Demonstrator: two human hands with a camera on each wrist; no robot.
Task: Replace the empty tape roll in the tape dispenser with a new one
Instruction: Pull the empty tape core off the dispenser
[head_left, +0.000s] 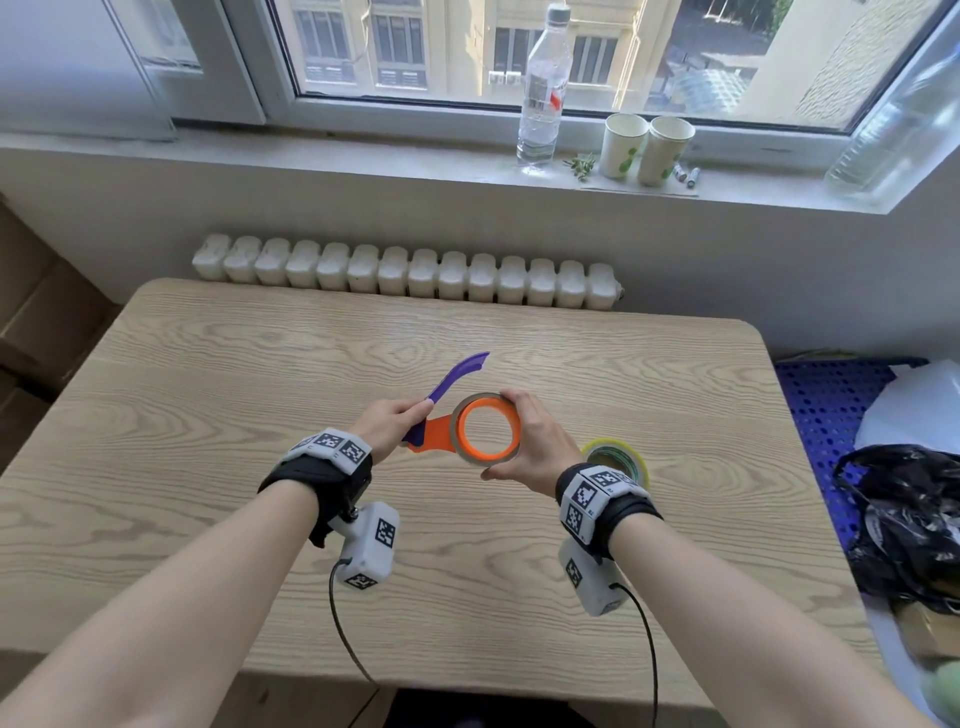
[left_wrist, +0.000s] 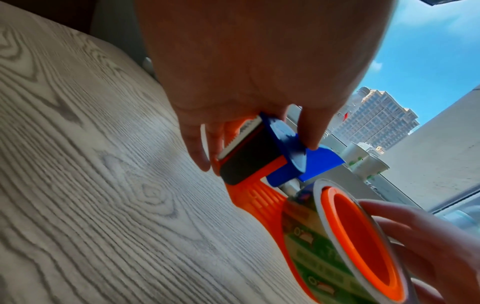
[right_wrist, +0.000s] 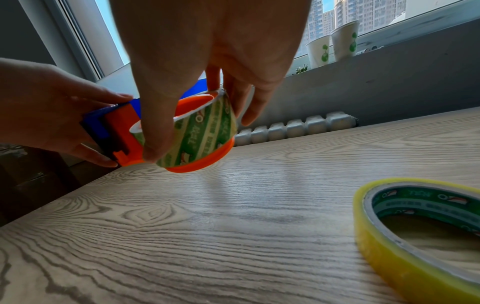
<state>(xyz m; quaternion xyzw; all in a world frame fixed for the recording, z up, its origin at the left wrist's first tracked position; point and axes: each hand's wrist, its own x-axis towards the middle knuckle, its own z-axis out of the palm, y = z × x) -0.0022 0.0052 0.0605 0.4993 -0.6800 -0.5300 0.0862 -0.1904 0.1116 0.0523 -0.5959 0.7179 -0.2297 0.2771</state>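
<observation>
The orange tape dispenser (head_left: 435, 432) with a purple handle (head_left: 457, 375) is held just above the wooden table (head_left: 208, 395). My left hand (head_left: 390, 422) grips its cutter end (left_wrist: 246, 152). An empty roll core (head_left: 484, 456), white-edged with green print (right_wrist: 205, 133), sits on the dispenser's orange hub (left_wrist: 363, 236). My right hand (head_left: 530, 441) curls round this core, thumb at the near side and fingers at the far side. A new yellow tape roll (head_left: 615, 457) lies flat on the table just right of my right wrist, large in the right wrist view (right_wrist: 415, 236).
On the window sill stand a plastic bottle (head_left: 543, 88) and two paper cups (head_left: 647, 148). A radiator (head_left: 405, 273) runs behind the table. A blue perforated surface (head_left: 826, 410) with a black bag (head_left: 904, 519) lies to the right.
</observation>
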